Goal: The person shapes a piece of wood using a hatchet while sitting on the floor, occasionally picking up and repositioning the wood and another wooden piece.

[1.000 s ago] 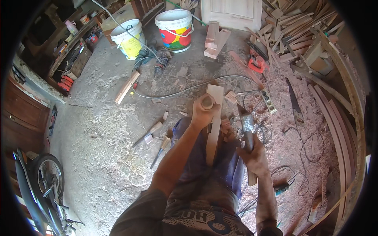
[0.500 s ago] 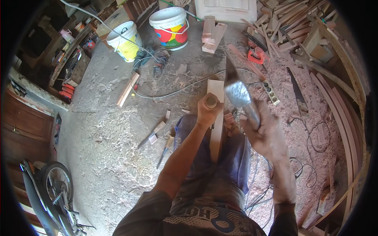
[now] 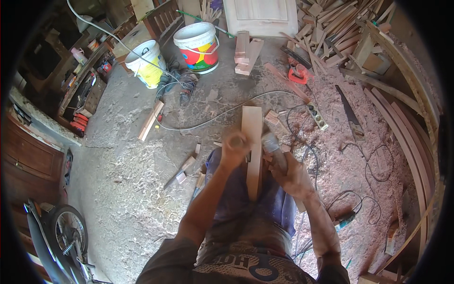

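Observation:
A pale wooden board [image 3: 252, 128] lies lengthwise between my thighs, pointing away from me. My left hand [image 3: 231, 156] is closed around a chisel, whose round wooden handle end [image 3: 238, 140] faces up. It is at the board's left side; a short dark piece of the blade shows beside the wood. My right hand [image 3: 294, 177] grips the handle of a hatchet [image 3: 271, 143], its metal head low beside the board's right edge. Both hands and the hatchet head are blurred. Two more chisels, one with a wooden handle [image 3: 188, 163], lie on the floor to my left.
Ahead stand two paint buckets [image 3: 196, 52] near power tools [image 3: 187, 87]. A power strip [image 3: 318, 117], a handsaw [image 3: 350, 111] and loose cables lie right among shavings. Scrap wood [image 3: 331, 28] is piled far right; long planks [image 3: 402, 137] line the right. A motorcycle [image 3: 66, 236] stands left.
The hatchet has come down from above the board to its right side. My left hand with the chisel has shifted left, off the board's middle. The view has tilted slightly.

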`<state>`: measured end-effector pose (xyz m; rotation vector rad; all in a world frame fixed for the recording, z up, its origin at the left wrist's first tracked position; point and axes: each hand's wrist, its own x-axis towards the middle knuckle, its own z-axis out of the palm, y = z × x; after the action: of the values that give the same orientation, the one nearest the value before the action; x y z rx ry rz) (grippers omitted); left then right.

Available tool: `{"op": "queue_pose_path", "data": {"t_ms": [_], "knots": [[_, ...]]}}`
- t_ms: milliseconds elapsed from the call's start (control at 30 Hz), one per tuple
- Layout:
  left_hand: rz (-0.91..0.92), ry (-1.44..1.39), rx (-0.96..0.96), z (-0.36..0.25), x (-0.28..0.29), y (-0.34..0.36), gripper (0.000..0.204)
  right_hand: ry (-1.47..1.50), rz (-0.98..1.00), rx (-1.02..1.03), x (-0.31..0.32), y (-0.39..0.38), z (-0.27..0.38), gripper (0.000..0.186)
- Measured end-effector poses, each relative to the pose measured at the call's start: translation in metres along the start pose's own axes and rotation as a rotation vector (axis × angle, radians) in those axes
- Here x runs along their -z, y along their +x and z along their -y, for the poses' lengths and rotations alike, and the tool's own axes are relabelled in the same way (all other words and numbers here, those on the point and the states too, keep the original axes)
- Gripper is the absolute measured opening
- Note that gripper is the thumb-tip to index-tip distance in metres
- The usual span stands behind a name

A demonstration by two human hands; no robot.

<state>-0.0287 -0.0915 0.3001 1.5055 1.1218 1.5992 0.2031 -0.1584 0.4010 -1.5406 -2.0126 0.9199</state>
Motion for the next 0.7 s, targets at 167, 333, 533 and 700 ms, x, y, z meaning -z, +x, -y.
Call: {"op": "queue_pose_path", "data": {"t_ms": [167, 333, 533, 700], "knots": [[0.01, -0.114, -0.014, -0.074, -0.018, 0.035, 0.021, 0.39, -0.21, 0.025, -0.001, -0.024, 0.002, 0.042], [0.153, -0.707, 0.053, -0.123, -0.053, 0.021, 0.02, 0.417, -0.327, 0.135, -0.004, -0.016, -0.007, 0.04], [0.308, -0.907, 0.16, -0.056, -0.079, -0.006, 0.029, 0.436, -0.237, -0.021, -0.006, -0.042, -0.042, 0.046], [-0.194, -0.373, 0.817, 0.057, -0.043, -0.061, 0.058, 0.052, -0.21, -0.172, -0.053, -0.063, -0.13, 0.053]]}}
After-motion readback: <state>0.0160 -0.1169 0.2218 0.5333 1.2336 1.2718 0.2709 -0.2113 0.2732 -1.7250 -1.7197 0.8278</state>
